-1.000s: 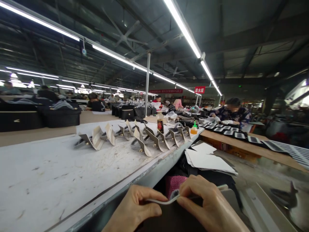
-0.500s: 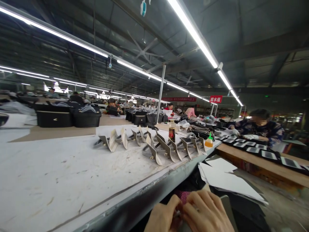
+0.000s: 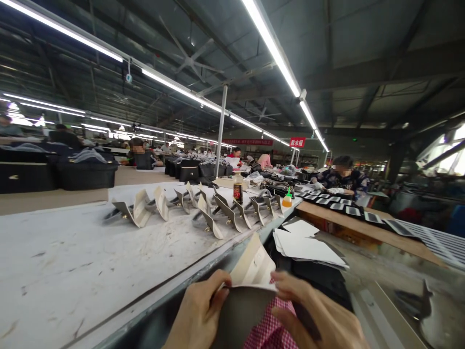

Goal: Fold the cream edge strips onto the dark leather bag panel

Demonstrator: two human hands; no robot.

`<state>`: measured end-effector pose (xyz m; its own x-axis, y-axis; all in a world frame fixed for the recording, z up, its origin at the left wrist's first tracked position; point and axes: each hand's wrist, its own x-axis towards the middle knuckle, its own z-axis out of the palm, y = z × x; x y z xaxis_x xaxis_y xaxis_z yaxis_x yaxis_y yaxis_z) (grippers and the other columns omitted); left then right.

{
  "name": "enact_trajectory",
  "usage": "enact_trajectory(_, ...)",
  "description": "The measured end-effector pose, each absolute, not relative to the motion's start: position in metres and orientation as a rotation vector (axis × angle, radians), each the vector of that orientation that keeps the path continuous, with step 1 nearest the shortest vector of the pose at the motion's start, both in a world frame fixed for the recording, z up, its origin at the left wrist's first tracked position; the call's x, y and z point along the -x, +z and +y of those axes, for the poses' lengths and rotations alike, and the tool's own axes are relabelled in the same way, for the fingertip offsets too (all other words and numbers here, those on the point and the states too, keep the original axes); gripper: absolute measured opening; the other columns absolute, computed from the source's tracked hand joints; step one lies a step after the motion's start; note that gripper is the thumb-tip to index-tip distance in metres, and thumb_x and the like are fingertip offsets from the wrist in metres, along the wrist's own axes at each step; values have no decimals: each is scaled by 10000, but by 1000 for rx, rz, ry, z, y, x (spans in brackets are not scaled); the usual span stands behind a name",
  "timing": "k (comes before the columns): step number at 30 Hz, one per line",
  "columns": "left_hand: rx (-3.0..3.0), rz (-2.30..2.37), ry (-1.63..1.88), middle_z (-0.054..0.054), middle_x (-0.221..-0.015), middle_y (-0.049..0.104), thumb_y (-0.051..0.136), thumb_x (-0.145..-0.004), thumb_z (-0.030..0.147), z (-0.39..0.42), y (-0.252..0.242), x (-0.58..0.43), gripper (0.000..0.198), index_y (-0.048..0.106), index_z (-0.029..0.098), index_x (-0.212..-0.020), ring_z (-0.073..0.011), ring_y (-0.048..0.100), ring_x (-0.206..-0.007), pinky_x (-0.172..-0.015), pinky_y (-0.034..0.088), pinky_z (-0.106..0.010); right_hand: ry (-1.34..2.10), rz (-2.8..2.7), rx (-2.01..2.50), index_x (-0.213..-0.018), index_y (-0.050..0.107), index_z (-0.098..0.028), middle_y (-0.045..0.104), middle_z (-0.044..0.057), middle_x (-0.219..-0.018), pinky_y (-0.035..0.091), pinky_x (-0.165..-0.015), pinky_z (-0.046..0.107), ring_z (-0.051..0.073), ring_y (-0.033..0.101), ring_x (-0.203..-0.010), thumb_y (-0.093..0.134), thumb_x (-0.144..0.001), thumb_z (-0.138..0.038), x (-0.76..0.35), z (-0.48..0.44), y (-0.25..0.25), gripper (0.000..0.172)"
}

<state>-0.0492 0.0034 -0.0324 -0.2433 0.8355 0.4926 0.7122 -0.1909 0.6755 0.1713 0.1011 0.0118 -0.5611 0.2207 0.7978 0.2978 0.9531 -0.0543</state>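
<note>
My hands hold a bag flap panel in front of me, with a cream lining on the upper part and a dark grey face below. My left hand pinches its left edge. My right hand grips its right edge. Below the panel lies pink checked fabric on a dark bag body. On the white worktable to my left stands a row of several similar flaps with metal fittings, out of reach of neither hand's fingers but not touched.
A stack of white paper sheets lies beyond my right hand. A brown glue bottle and a small orange bottle stand further along. A co-worker sits behind a wooden bench of dark panels. Black bags stand far left.
A narrow pale strip was between my fingers earlier; now my hands hold a wide folded flap panel. My hands have moved apart, and the view has shifted slightly.
</note>
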Motion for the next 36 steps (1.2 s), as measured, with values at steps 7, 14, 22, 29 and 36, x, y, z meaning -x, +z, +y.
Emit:
enact_trajectory(7, -1859, 1898, 1521, 45, -621, 588, 460, -1012, 361, -13, -27, 61, 238, 618, 227, -895, -133, 586, -553, -544, 460, -163, 105, -2004, 670, -1170, 681, -239, 756, 59, -990, 622, -750, 324, 221, 729, -834, 660, -939, -446, -173, 151, -8, 311)
enact_trajectory(14, -1848, 1880, 1611, 45, -602, 612, 525, -987, 383, -17, -24, 54, 246, 647, 223, -846, -124, 587, -513, -519, 484, -150, 514, -2029, 643, -760, 697, -194, 649, 31, -752, 546, -600, 234, 186, 654, -689, 615, -968, -414, -184, 125, -10, 313)
enact_trajectory(22, -2055, 1867, 1526, 30, -623, 667, 541, -968, 339, -33, -11, 45, 219, 710, 254, -858, -126, 610, -505, -492, 480, -138, 1168, -1863, 596, -1111, 799, -210, 655, 150, -1329, 552, -922, 382, 327, 638, -1170, 694, -871, -598, -188, 142, -7, 468)
enact_trajectory(29, -2230, 1801, 1421, 12, -661, 728, 560, -961, 330, -42, 5, 41, 193, 729, 273, -886, -136, 665, -525, -501, 519, -142, 1409, -1637, 522, -781, 793, -184, 708, 53, -853, 529, -654, 261, 198, 625, -735, 825, -766, -532, -187, 141, -12, 350)
enact_trajectory(36, -2082, 1702, 1439, 17, -808, 800, 614, -942, 281, -41, 9, 39, 86, 676, 264, -1000, -140, 749, -604, -571, 562, -141, 1384, -1527, 593, -731, 792, -187, 695, 37, -741, 464, -554, 231, 163, 558, -623, 870, -708, -518, -184, 136, -9, 341)
